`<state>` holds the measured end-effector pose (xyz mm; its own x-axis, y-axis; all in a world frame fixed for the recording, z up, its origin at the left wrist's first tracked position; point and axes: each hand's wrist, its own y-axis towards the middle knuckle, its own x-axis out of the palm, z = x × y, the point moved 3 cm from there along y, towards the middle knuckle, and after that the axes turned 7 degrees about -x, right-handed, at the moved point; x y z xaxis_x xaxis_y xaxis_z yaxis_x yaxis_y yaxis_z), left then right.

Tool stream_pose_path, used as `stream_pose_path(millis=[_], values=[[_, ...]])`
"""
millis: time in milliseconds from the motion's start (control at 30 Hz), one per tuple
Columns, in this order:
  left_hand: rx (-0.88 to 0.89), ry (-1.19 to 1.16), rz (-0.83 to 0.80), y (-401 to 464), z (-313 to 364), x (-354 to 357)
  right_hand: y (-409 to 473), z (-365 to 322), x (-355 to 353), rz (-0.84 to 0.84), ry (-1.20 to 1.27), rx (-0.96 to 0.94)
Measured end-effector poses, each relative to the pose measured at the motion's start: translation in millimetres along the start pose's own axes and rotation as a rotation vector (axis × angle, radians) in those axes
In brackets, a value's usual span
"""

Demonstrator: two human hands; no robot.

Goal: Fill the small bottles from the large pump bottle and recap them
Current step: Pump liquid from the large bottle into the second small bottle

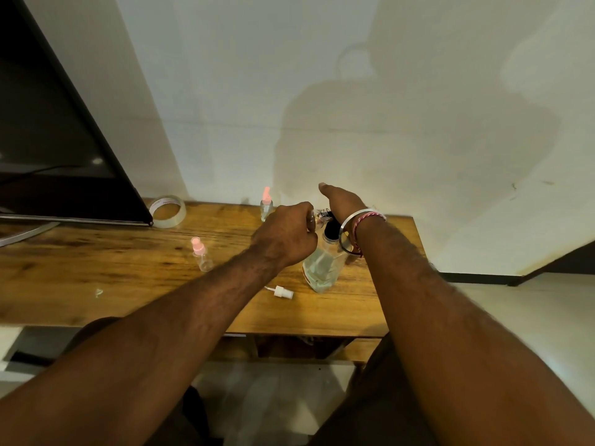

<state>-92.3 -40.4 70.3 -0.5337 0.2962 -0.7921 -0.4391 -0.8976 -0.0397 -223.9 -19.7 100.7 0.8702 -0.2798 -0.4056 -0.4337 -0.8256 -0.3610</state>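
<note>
1. Both forearms bare, no sleeves in frame; visible hair on both.
2. Left hand (283, 235): no rings, watch or band visible.
3. Right hand (343, 201): no rings visible. Wrist has a plain silver metal bangle (349, 231), round, smooth.
4. Beside the bangle: red-and-white twisted thread band (367, 220).
5. Lap: dark trousers (370, 413), partly in shadow.

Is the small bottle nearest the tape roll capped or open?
Capped: the small bottle stands upright with its pink cap on, apart from both hands.
</note>
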Motion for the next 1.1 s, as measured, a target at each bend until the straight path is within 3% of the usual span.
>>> stream_pose_path(millis=[200,567,733,933,1100], values=[[-0.002,0.011,-0.005,-0.8,-3.3,4.6,0.7,0.5,1.8,-0.05,-0.222,-0.096],[-0.012,0.01,-0.006,0.0,-7.0,8.4,-1.7,0.7,3.7,0.013,-0.318,-0.107],[-0.017,0.012,-0.013,-0.1,-4.8,5.1,-1.4,-4.3,2.3,-0.028,-0.261,-0.041],[0.006,0.019,0.001,0.2,1.1,-2.9,-7.1,-3.7,-5.8,-0.037,0.079,0.053],[0.008,0.014,-0.001,0.9,2.0,-2.0,-6.3,-3.1,-5.0,-0.058,0.104,0.083]])
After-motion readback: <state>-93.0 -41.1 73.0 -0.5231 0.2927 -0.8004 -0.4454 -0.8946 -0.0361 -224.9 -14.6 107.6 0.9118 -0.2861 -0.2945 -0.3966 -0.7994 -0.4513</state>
